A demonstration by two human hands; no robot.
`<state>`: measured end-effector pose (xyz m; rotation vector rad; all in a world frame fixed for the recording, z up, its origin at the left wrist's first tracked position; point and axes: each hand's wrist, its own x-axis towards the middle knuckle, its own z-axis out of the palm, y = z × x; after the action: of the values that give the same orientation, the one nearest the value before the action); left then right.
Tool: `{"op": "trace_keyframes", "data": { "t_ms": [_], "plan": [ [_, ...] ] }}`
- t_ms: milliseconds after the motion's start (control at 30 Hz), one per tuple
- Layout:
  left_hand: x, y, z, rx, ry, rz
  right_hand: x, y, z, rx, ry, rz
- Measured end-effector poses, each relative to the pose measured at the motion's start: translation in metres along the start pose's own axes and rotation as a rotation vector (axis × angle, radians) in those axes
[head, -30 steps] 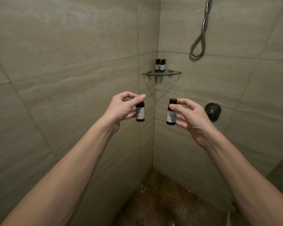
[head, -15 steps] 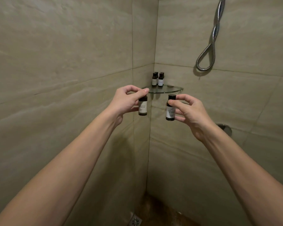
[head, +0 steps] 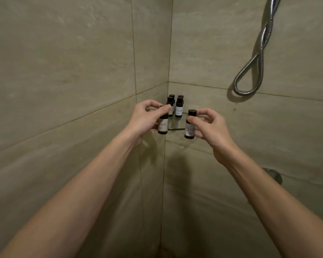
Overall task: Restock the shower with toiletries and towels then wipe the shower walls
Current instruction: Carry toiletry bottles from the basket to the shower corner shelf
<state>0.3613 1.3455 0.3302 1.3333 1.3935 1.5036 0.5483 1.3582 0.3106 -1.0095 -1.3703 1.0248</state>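
At shelf [head: 177, 125], arms outstretched: left hand [head: 145, 120] fingers [head: 164, 109] pinch left bottle [head: 163, 126]; right hand [head: 212, 128] fingers [head: 193, 120] pinch right bottle [head: 190, 129].

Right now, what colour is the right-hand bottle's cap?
Black: the round cap of the dark white-labelled bottle; head view.

Hands: two, the left hand [head: 145, 118] and the right hand [head: 211, 127]. Small dark-capped bottles: six in all. Held: two, the left-hand bottle [head: 163, 125] and the right-hand bottle [head: 190, 127], one per hand. Standing: four shelf bottles [head: 179, 109], in two rows of two. Glass corner shelf [head: 176, 125]: one. Metal shower hose [head: 257, 58]: one, hanging in one loop. Wall fitting [head: 274, 175]: one, partly hidden.
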Motion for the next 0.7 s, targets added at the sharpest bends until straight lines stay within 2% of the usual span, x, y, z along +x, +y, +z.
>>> {"op": "trace_keyframes", "data": {
  "t_ms": [333, 700],
  "plan": [
    [0.085, -0.036, 0.034, 0.11, 0.039, 0.063, 0.101, 0.043, 0.013, -0.113, -0.025, -0.058],
    [0.109, -0.058, 0.044, 0.32, 0.138, 0.206, 0.123, 0.056, 0.025, -0.214, -0.028, -0.135]
  ]
}}
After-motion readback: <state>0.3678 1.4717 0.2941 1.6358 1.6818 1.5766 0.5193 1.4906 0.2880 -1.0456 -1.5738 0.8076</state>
